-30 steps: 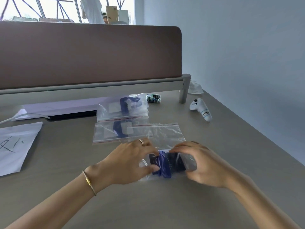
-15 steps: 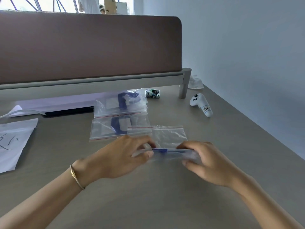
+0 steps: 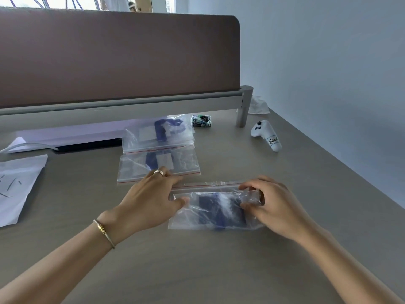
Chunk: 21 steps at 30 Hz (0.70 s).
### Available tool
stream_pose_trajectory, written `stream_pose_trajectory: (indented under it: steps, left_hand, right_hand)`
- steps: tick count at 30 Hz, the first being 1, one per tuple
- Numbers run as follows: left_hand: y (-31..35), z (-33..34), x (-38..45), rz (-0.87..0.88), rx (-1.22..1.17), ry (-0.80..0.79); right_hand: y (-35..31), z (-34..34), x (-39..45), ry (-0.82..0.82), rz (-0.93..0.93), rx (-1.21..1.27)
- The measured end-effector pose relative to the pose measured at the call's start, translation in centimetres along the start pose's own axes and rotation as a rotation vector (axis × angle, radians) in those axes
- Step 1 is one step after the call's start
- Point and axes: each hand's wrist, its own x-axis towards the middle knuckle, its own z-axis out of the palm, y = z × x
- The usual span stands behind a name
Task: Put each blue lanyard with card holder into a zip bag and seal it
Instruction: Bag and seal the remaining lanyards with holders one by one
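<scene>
A clear zip bag (image 3: 210, 212) with a blue lanyard and card holder (image 3: 221, 210) inside lies flat on the desk in front of me. My left hand (image 3: 151, 200) pinches the bag's left edge just under the zip strip. My right hand (image 3: 274, 202) grips the bag's right end, fingers curled round bunched plastic. Two more zip bags lie behind: a nearer one (image 3: 158, 165) and a farther one (image 3: 157, 133), each holding a blue lanyard and a card holder.
A white controller (image 3: 266, 134) lies at the right rear of the grey desk (image 3: 197, 270). A small green packet (image 3: 201, 121) sits near the brown partition (image 3: 118, 55). White paper (image 3: 17, 187) lies at the left, a crumpled tissue (image 3: 259, 105) in the far corner.
The bag was held edge-on between both hands; now it lies flat, nearer me and to the right. My left hand has shifted to its left edge.
</scene>
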Motion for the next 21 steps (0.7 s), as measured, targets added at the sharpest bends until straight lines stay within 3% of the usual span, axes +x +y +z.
stream_pose_trajectory:
  steps: [9, 16, 21]
  left_hand:
    - [0.5, 0.2, -0.1, 0.043, -0.313, 0.058]
    - [1.7, -1.0, -0.2, 0.197, -0.672, 0.250]
    - [1.8, -2.0, -0.3, 0.307, -0.913, 0.244]
  right_hand:
    - [0.4, 0.0, -0.1, -0.007, -0.012, -0.026]
    - [1.2, -0.4, 0.3, -0.098, 0.015, 0.219]
    - [0.7, -0.9, 0.4, -0.140, -0.015, 0.343]
